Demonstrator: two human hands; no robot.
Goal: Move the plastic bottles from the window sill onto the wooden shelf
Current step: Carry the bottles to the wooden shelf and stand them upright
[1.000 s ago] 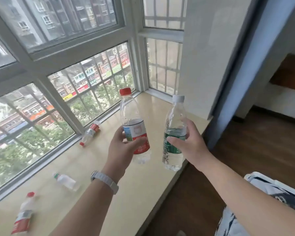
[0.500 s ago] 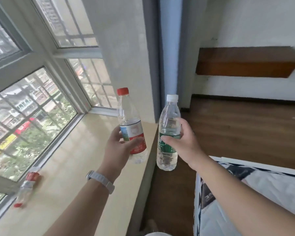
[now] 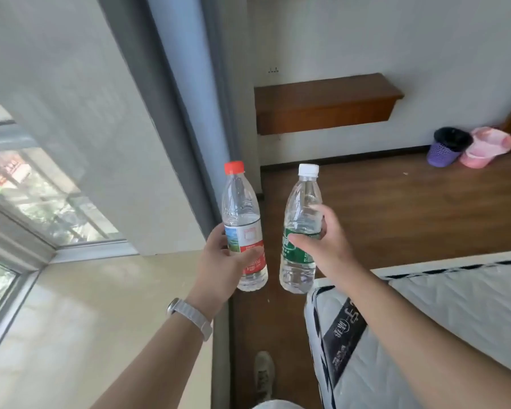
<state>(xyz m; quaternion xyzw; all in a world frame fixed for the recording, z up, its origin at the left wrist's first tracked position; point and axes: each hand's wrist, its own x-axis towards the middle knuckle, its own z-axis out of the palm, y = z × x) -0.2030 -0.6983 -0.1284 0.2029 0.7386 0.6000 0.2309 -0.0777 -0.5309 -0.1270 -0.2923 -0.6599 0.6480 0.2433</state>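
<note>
My left hand (image 3: 223,264) grips a clear plastic bottle with a red cap and a red-and-white label (image 3: 242,219), held upright. My right hand (image 3: 325,246) grips a second clear bottle with a white cap and a green label (image 3: 301,214), also upright. Both bottles hang in the air over the edge of the cream window sill (image 3: 86,314) and the dark wood floor. The wooden shelf (image 3: 325,98) is fixed to the white wall ahead, its top bare. The other bottles on the sill are out of view.
A mattress (image 3: 455,320) with a dark label lies at the lower right. A purple basket (image 3: 447,147) and a pink basin (image 3: 487,150) stand on the floor by the wall, right of the shelf. A grey-blue wall column (image 3: 186,93) rises left of the shelf. My shoe (image 3: 263,376) is on the floor.
The view has swung right, away from the window toward the shelf. Both hands still hold their bottles upright, and the sill's loose bottles have left the view. The shelf now looks nearer.
</note>
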